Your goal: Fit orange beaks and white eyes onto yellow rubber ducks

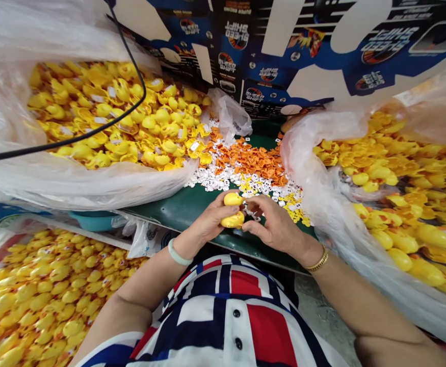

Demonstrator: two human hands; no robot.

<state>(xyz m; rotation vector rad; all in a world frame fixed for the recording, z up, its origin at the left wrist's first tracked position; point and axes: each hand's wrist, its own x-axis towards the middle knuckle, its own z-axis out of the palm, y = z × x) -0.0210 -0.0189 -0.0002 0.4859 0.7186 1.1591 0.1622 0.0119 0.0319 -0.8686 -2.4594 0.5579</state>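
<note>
The fingers (226,208) of the left hand (203,221) are closed around two yellow rubber duck pieces (232,219) above the near edge of the green bench (177,211), with the right hand (276,224) half-curled and open just beside them. Plastic bags of ducks (93,183) flank the bench, apparently to keep them within reach.

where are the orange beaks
In the head view, the orange beaks lie heaped on the green table, beyond the person's left hand and right hand, between a plastic bag of yellow rubber ducks and another.
</note>
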